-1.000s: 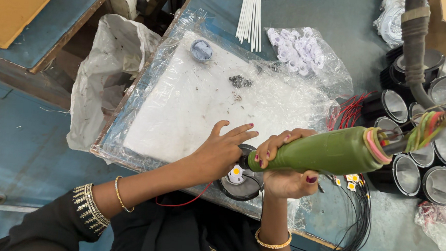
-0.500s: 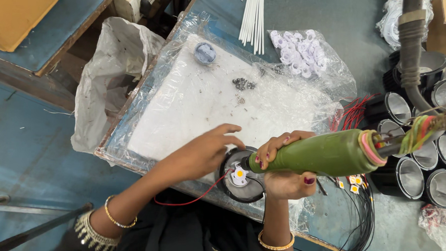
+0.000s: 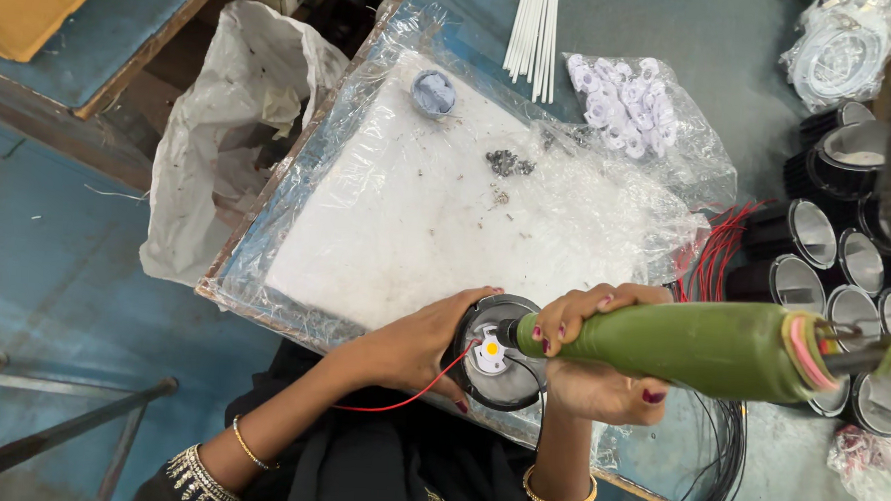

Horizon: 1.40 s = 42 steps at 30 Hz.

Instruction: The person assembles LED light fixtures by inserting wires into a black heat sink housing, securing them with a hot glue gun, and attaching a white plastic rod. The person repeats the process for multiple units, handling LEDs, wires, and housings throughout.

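My left hand (image 3: 416, 344) grips a round black lamp housing (image 3: 496, 353) at the near edge of the plastic-covered white board (image 3: 407, 219). Inside the housing sits a small white disc with a yellow centre, and a red wire runs from it toward my body. My right hand (image 3: 601, 353) is wrapped around a green electric screwdriver (image 3: 702, 347) lying sideways, with its dark tip pointing left onto that disc. A cable leaves the tool's right end.
A pile of small screws (image 3: 507, 163) and a little round cap (image 3: 433, 92) lie on the board. White rods (image 3: 535, 29) and a bag of white rings (image 3: 627, 103) sit behind. Several black reflector housings (image 3: 816, 247) and red wires (image 3: 716, 257) crowd the right. A plastic bag (image 3: 235, 131) hangs on the left.
My left hand came off the board and closed on the black housing, pulling it nearer. The screwdriver tip has come down onto the disc inside it.
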Each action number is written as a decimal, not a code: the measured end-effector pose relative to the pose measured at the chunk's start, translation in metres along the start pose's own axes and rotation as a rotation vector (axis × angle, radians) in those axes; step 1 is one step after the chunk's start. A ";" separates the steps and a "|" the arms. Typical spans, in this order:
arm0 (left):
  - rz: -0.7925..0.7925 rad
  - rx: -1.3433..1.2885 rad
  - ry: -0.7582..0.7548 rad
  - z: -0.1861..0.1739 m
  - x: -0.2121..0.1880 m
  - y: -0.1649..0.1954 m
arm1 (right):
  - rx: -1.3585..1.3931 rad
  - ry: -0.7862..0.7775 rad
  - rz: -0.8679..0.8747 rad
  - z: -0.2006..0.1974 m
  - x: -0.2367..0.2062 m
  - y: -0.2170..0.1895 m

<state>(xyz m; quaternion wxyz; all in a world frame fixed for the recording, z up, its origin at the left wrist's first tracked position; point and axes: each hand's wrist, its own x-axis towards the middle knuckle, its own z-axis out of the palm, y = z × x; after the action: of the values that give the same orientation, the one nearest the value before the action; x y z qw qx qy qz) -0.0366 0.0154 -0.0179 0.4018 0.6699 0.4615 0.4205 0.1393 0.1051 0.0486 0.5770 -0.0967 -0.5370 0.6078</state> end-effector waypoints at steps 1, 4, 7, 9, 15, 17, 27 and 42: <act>-0.002 -0.016 0.011 0.001 0.000 -0.001 | -0.022 -0.002 -0.006 0.000 0.000 0.000; 0.005 -0.052 0.044 0.001 0.000 -0.004 | -0.077 0.003 -0.032 0.001 -0.002 0.002; 0.014 -0.047 0.072 0.002 -0.001 -0.006 | -0.109 0.020 -0.057 0.001 -0.003 0.005; -0.013 -0.018 0.077 0.003 -0.001 -0.006 | -0.128 0.026 -0.055 0.001 -0.002 0.005; 0.017 -0.013 0.099 0.004 -0.002 -0.004 | -0.089 0.042 -0.038 0.004 -0.004 0.006; 0.032 -0.013 0.105 0.004 -0.002 -0.002 | -0.132 0.051 -0.034 0.006 -0.004 0.005; 0.096 -0.040 0.114 0.004 0.000 -0.005 | -0.158 0.035 -0.041 0.008 -0.006 0.012; -0.074 -0.097 0.049 0.007 -0.006 0.004 | -0.174 -0.005 -0.115 -0.008 -0.008 -0.029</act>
<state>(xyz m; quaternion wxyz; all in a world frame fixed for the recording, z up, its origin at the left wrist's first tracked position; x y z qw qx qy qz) -0.0303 0.0077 -0.0175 0.4374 0.6218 0.4747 0.4435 0.1654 0.0963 0.0639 0.5992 -0.1139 -0.5937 0.5249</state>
